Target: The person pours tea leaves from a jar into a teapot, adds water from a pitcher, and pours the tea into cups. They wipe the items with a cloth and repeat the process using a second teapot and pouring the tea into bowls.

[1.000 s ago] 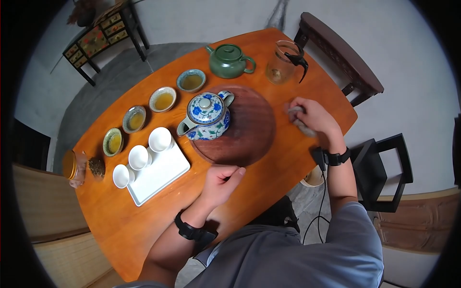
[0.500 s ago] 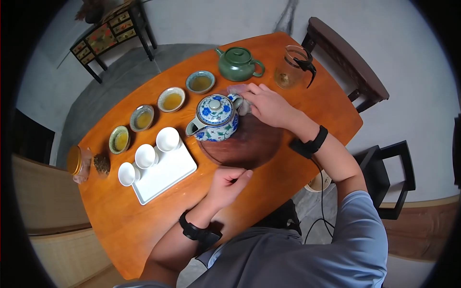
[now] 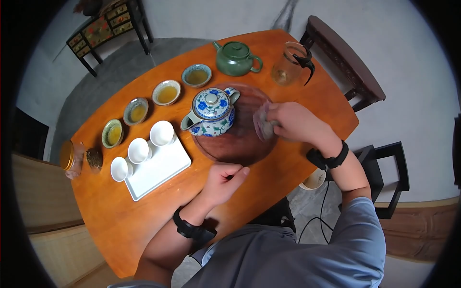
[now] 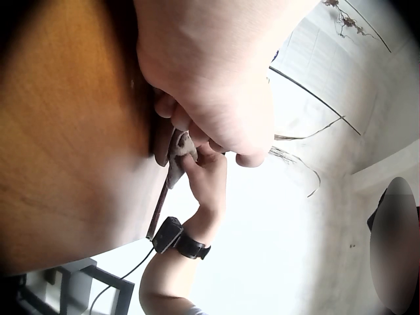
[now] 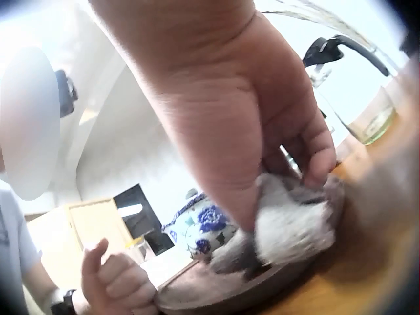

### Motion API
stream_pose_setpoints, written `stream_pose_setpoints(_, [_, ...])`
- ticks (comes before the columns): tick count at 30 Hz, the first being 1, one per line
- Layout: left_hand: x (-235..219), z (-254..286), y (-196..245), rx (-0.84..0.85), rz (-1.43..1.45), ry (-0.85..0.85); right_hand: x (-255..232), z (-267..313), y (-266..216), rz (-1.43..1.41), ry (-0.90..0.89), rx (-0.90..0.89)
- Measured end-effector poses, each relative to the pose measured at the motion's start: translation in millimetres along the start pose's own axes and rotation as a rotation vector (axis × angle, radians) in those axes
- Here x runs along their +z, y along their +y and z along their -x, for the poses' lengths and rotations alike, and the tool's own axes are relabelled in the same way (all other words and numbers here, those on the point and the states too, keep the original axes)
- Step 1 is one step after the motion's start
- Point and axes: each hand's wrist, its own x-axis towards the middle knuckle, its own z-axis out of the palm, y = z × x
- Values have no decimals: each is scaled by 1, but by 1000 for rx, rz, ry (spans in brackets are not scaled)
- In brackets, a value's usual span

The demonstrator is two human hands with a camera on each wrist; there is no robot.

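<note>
My right hand (image 3: 297, 122) grips a crumpled grey cloth (image 3: 262, 124) at the right rim of the round dark wooden tray (image 3: 240, 150). In the right wrist view the cloth (image 5: 294, 231) bunches out below the thumb and fingers. On the tray's left side stands a lidded blue-and-white floral teapot (image 3: 211, 111), its spout pointing left. My left hand (image 3: 222, 184) rests at the table's near side, just in front of the tray, fingers loosely curled around nothing.
Left of the teapot is a white tray (image 3: 161, 177) with white cups (image 3: 162, 133). Several tea-filled bowls (image 3: 166, 92) line the far side. A green teapot (image 3: 235, 60) and a glass pitcher (image 3: 286, 67) stand behind. A jar (image 3: 72, 156) sits far left.
My right hand carried the cloth from the bare table on the right to beside the floral teapot's handle, then back rightward to the tray's right rim. The left hand stayed in place.
</note>
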Motion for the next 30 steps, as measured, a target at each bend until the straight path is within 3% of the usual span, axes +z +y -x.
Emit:
stream_pose_setpoints(1, [0, 0, 0, 18, -13, -4, -7, 4, 3, -219, -79, -40])
stream_pose_setpoints(2, [-1, 0, -1, 14, -11, 3, -10, 9, 7, -221, -85, -44])
stream_pose_setpoints(4, [-1, 1, 1, 6, -18, 4, -15, 17, 14, -48, -63, 271])
stream_pose_setpoints(5, [-1, 1, 1, 10, -14, 12, -16, 19, 19, -42, -68, 266])
stream_pose_setpoints(7, [0, 0, -1, 7, 13, 0, -14, 28, 30, -64, 285, 582])
stream_pose_setpoints(11, [-1, 0, 1, -9, 28, -15, -12, 42, 41, 69, 293, 619])
stream_pose_setpoints(13, [0, 0, 3, -4, 21, -2, -13, 47, 46, -193, 387, 574])
stream_pose_setpoints(14, [0, -1, 3, -2, 24, -4, -15, 48, 55, -188, 388, 576])
stream_pose_setpoints(16, [0, 0, 3, -17, 19, -7, -21, 41, 89, -380, 700, 660])
stream_pose_setpoints(17, [0, 0, 2, -17, 18, -12, -18, 31, 109, -379, 703, 664])
stream_pose_setpoints(19, [0, 0, 2, -15, 3, -15, -10, 12, 145, -635, 1204, 440])
stream_pose_setpoints(20, [0, 0, 2, -15, 1, -17, -12, 1, 142, -637, 1207, 441])
stream_pose_setpoints(22, [0, 0, 1, -12, -9, -14, -9, -24, 132, -1054, 1436, 512])
stream_pose_setpoints(23, [-1, 1, 0, -11, -13, -12, -3, -28, 137, -1082, 1382, 602])
stream_pose_setpoints(24, [-1, 1, 1, -7, -10, -13, 12, -41, 160, -995, 1460, 610])
stream_pose_setpoints(26, [0, 1, 0, -4, -17, -5, 23, -54, 133, -1038, 1482, 579])
stream_pose_setpoints(30, [0, 1, -1, -5, -25, -12, 36, -53, 140, -1137, 1375, 490])
